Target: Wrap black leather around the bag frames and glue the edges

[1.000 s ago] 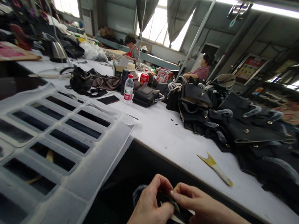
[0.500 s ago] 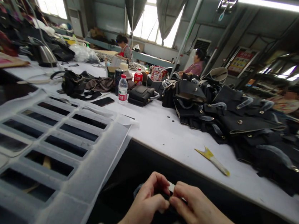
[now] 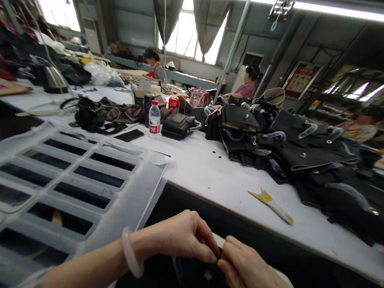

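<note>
Black, with small pale patches showing on it, the workpiece (image 3: 201, 287) is hanging mostly below the two hands, in front of the white-topped table (image 3: 193, 165), while its upper edge is running up into the fingertips. A pale strip (image 3: 217, 240) is sticking up between the hands, just beyond the fingers. The left hand (image 3: 186, 236) is grasping the workpiece's edge between thumb and forefinger, and the right hand (image 3: 245, 270) is pinching it just beside, the two sets of fingertips nearly touching. The left hand is arching over with its back facing up, its forearm coming in from the lower left and wearing a pale bangle (image 3: 130, 252). The right hand is reaching in from the lower right, knuckles up, fingers curling inward and down. On the table, a clear water bottle (image 3: 154, 123) is wearing a red cap and a red-and-white label whose lettering is coming out too small to read. Behind it a red drink bottle (image 3: 173, 102) is standing, bearing equally unreadable print. In the background a framed red poster (image 3: 302, 80) is showing writing too blurred to make out
</note>
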`<action>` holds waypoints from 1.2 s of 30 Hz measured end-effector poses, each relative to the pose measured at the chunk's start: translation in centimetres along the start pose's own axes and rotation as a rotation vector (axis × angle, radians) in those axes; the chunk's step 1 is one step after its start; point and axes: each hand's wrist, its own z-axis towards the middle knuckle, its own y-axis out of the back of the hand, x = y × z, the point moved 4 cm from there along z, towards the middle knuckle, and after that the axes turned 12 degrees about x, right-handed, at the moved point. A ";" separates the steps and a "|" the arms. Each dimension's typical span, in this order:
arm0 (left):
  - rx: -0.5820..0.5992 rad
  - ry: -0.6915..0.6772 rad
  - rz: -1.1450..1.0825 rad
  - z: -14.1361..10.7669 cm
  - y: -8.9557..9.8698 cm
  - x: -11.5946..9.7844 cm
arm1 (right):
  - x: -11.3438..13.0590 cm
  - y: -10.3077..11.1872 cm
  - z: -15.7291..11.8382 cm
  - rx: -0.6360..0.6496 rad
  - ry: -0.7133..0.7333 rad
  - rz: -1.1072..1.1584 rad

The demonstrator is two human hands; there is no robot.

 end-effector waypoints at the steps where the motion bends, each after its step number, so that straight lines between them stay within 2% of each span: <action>1: 0.031 0.016 0.029 0.2 0.1 -0.1 | 0.1 0.0 0.1 0.004 0.012 0.008; 4: 0.059 0.057 0.118 0.6 0.1 -0.4 | 0.7 0.2 0.3 0.005 0.075 0.059; 9: 0.031 0.074 0.205 0.5 -0.7 -0.6 | 1.0 0.4 0.0 -0.017 0.156 0.147; 13: -0.003 0.083 0.179 0.1 -0.8 -0.8 | 0.2 0.2 -0.7 -0.023 0.098 0.152; 16: 0.027 0.073 0.164 0.1 -0.5 -0.9 | 0.0 -0.1 -0.8 -0.034 0.059 0.120; 19: 0.097 0.082 0.178 0.4 -0.5 -0.9 | 0.2 -0.7 -0.4 -0.043 0.090 0.110; 23: 0.080 0.097 0.241 0.5 -0.6 -1.1 | 0.2 -0.9 0.0 -0.076 0.121 0.176; 29: 0.045 0.087 0.235 0.0 -0.7 -1.6 | -1.7 0.5 0.4 0.121 -0.125 0.564; 33: 0.023 0.093 0.235 0.0 -0.4 -1.7 | -1.9 1.4 0.3 0.114 -0.128 0.659; 36: 0.024 0.080 0.240 0.1 -0.5 -1.6 | -1.7 1.2 0.0 0.094 -0.158 0.684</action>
